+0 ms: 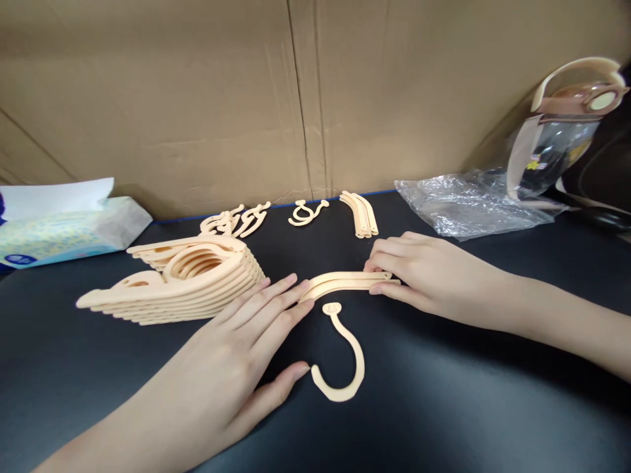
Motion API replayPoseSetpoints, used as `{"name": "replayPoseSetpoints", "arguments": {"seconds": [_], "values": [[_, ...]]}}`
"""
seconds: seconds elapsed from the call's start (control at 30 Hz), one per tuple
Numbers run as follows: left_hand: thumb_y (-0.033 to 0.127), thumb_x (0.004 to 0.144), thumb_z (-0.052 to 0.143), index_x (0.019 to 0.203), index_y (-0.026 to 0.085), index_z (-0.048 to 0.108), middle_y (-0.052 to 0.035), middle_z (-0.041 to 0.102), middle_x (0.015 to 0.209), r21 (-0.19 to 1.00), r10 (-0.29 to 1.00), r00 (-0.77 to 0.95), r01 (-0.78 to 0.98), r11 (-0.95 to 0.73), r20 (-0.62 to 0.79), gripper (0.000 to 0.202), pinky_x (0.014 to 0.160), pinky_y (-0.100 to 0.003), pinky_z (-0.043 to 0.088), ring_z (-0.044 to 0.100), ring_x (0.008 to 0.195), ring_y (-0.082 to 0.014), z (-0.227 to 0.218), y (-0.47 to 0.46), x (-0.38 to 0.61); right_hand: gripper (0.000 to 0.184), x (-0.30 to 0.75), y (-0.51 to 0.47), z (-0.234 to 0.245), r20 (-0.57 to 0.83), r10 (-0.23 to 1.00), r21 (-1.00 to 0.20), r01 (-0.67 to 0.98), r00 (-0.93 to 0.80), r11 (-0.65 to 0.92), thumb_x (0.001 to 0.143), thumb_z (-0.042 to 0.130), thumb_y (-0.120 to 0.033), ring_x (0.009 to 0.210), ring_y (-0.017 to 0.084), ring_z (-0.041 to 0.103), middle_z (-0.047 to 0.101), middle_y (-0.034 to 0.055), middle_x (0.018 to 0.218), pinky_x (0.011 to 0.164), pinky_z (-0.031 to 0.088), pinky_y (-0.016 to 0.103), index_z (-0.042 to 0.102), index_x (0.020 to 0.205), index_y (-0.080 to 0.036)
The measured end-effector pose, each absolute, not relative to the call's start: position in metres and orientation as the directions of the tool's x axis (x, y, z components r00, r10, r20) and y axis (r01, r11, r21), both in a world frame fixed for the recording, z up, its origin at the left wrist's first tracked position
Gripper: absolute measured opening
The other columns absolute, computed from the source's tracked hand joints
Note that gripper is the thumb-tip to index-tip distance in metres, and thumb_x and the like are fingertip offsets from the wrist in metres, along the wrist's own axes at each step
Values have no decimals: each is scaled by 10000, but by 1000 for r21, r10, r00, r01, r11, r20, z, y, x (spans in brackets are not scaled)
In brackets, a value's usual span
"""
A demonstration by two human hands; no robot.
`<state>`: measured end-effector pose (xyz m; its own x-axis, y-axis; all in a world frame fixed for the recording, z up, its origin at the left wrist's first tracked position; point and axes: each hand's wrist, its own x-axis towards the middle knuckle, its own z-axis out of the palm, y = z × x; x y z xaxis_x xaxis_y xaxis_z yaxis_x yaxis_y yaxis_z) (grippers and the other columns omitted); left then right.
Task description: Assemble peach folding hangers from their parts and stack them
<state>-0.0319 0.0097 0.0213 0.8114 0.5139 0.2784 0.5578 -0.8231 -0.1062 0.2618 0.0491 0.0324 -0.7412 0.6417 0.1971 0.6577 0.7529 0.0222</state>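
Note:
Two curved cream hanger arms (340, 282) lie side by side on the black table. My right hand (411, 266) pinches their right end between thumb and fingers. My left hand (254, 338) lies with fingers stretched out, its fingertips touching the left end of the arms and its thumb apart. Just below the arms rests a loose cream hanger hook (359, 361), its flat head toward them and its curved end near my left thumb. Beyond my left fingers is a stack of folded cream hangers (197, 289), partly hidden by them.
Several hooks (251, 220) lie at the back, with a few more hooks (308, 213) beside them. Spare curved arms (359, 213) stand further right. A tissue pack (73, 223) is at far left; a clear plastic bag (458, 203) and a bottle (562, 141) are at right. Cardboard (221, 98) rises behind.

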Motion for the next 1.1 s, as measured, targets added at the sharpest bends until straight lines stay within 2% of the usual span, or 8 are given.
{"name": "replayPoseSetpoints", "arguments": {"seconds": [0.23, 0.37, 0.57, 0.77, 0.87, 0.97, 1.1], "values": [[359, 1013, 484, 1524, 218, 429, -67, 525, 1525, -66, 564, 771, 606, -793, 297, 533, 1181, -442, 408, 472, 1418, -290, 14, 6, -34, 208, 263, 47, 31, 185, 631, 41, 647, -753, 761, 991, 496, -171, 828, 214, 629, 666, 68, 933, 778, 453, 354, 693, 1055, -146], [360, 1018, 474, 1519, 202, 436, -68, 533, 1517, -79, 543, 775, 594, -801, 322, 527, 1177, -420, 408, 480, 1410, -284, 15, 7, -34, 185, 262, 47, 30, 192, 645, 24, 660, -740, 751, 994, 518, -187, 824, 209, 619, 668, 61, 938, 781, 444, 350, 695, 1031, -149], [347, 990, 533, 1436, 133, 519, -113, 570, 1480, -105, 522, 808, 564, -819, 272, 495, 1099, -436, 494, 545, 1354, -305, 22, 9, -33, 161, 259, 48, 31, 205, 672, -21, 683, -711, 730, 993, 579, -264, 787, 204, 609, 669, 38, 883, 749, 424, 336, 689, 952, -154], [342, 1013, 478, 1388, 97, 537, -140, 590, 1453, -163, 486, 826, 541, -825, 284, 452, 1044, -465, 531, 577, 1320, -315, 25, 9, -29, 165, 259, 47, 30, 204, 671, -6, 684, -713, 729, 996, 578, -267, 789, 204, 604, 673, 38, 890, 758, 418, 333, 685, 951, -151], [334, 1019, 456, 1387, 85, 534, -148, 601, 1438, -179, 475, 831, 535, -826, 288, 450, 1016, -477, 544, 584, 1309, -324, 24, 10, -27, 152, 259, 46, 29, 215, 655, 39, 676, -725, 736, 986, 586, -239, 777, 208, 597, 669, 47, 889, 748, 414, 333, 691, 945, -138], [338, 1025, 443, 1402, 86, 520, -146, 596, 1444, -191, 474, 831, 536, -822, 291, 460, 1016, -472, 541, 581, 1313, -319, 24, 10, -28, 134, 259, 46, 27, 240, 636, 85, 668, -734, 739, 968, 608, -226, 754, 212, 584, 666, 55, 893, 731, 406, 337, 691, 939, -126], [343, 1023, 457, 1418, 98, 506, -129, 589, 1455, -187, 479, 832, 537, -823, 279, 467, 1041, -463, 523, 551, 1345, -304, 24, 9, -29, 135, 259, 48, 26, 239, 637, 70, 667, -733, 742, 967, 615, -233, 748, 209, 582, 663, 46, 880, 727, 403, 335, 696, 943, -127]]}}
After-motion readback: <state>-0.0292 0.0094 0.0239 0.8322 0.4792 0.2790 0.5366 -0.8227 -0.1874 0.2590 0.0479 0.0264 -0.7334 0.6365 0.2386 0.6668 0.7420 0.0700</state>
